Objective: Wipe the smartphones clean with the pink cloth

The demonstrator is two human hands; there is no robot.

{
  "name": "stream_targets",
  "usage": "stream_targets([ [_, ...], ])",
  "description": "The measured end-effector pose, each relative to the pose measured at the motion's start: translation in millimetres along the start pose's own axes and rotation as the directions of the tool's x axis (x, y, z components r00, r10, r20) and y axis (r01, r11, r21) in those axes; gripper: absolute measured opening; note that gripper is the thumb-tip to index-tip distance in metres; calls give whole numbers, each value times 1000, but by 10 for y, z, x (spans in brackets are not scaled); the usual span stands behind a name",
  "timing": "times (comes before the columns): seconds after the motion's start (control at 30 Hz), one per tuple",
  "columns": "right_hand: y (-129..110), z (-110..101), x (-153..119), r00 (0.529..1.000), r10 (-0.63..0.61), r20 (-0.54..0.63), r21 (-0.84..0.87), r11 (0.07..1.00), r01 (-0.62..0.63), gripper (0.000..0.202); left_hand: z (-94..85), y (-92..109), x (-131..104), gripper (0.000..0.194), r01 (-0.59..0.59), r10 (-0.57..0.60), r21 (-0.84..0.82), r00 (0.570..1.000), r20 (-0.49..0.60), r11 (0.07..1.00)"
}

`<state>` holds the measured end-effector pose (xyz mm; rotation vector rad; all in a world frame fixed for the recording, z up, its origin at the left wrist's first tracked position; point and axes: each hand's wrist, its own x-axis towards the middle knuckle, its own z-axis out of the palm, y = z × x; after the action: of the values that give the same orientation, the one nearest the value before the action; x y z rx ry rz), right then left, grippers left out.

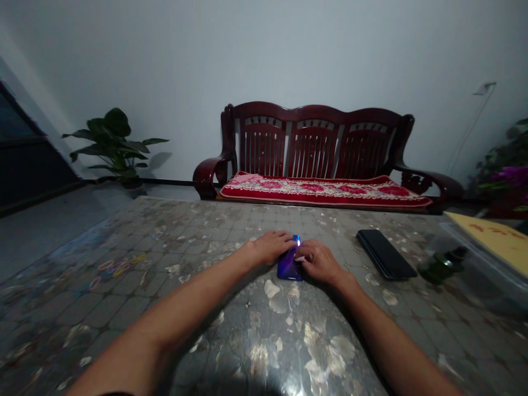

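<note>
A blue-purple smartphone (290, 266) lies flat on the patterned tabletop (247, 330), its glossy surface catching light near the top. My left hand (273, 246) rests over its upper left edge, fingers bent across it and holding it. From the right, my right hand (319, 260) reaches over the phone with its fingers pinched together. A small pale piece (301, 258) shows at those fingertips; whether it is cloth or paper I cannot tell. Parts of the phone's left and right sides are hidden under the hands.
A black phone or wallet-like case (386, 254) lies to the right. Beyond it stand a dark green bottle (442, 267) and a clear plastic bin (490, 286) with a yellow sheet (493, 239) on top. Several coloured bands (119, 268) lie left. A wooden bench (317, 137) stands behind.
</note>
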<state>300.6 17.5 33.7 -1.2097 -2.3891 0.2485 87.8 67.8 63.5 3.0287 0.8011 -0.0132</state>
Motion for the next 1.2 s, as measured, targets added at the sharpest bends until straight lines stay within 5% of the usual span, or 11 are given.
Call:
stream_targets([
  [0.13, -9, 25, -26, 999, 18, -29, 10, 1000, -17, 31, 18, -82, 306, 87, 39, -47, 48, 981, 187, 998],
  [0.3, 11, 20, -44, 999, 19, -45, -6, 1000, -19, 31, -3, -136, 429, 80, 54, -51, -10, 983, 178, 999],
  [0.5, 73, 16, -62, 993, 101, -57, 59, 993, -97, 27, -78, -226, 272, 76, 160, -152, -26, 966, 209, 987],
  [0.73, 110, 31, -66, 971, 202, -130, 116, 975, -188, 29, -111, -285, -35, 85, 369, -342, -41, 893, 293, 929],
  [0.97, 135, 12, -88, 958, 242, -157, 141, 965, -221, 31, -9, -148, -328, 68, 410, -393, -134, 909, 135, 902],
  [1.2, 123, 10, -118, 962, 215, -168, 99, 975, -201, 30, 155, 124, -445, 63, 544, -553, -162, 833, -5, 823],
])
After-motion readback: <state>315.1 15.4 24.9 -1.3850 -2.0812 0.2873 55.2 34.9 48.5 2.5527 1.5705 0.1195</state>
